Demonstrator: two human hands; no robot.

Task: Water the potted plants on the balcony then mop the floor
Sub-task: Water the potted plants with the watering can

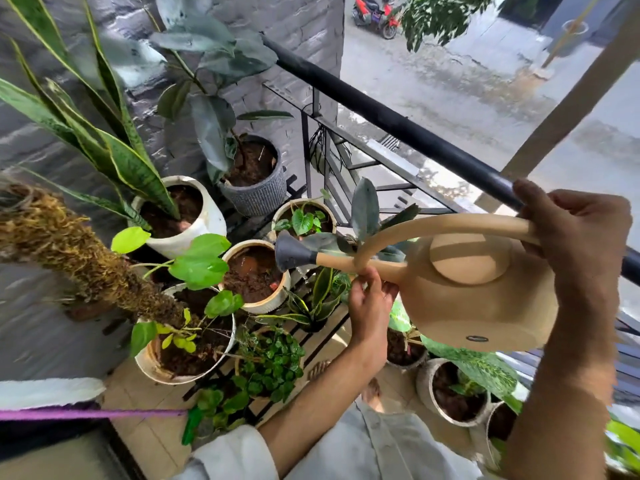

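Watering can (478, 292), tan plastic with a dark grey rose (291, 252) on the end of its spout, hangs in the air above the cluster of potted plants by the black balcony railing (398, 128), tipped forward so the rose points down toward the round cream pot of wet brown soil (252, 275). A thin stream seems to fall just under the rose, though it is faint.

The right hand (575, 233) grasps the top of the long arched handle (450, 221), fingers curled round it, and carries the weight. The left hand (370, 299) pinches the place where the handle's lower end meets the spout, steadying the aim.

As a judgement: the can is rigid, thin-walled and light in itself, so nearly all its heft is the water, which will slosh and shift forward as it tips. How full it is cannot be told; the lid hides the inside. Smooth plastic turns slippery when wet, so the high handle grip is the sound hold, with the second hand low near the spout to stop swinging.

Below stand a snake plant in a white pot (194, 220), a rubber plant in a ribbed grey pot (256, 188) and a moss pole (86, 258).
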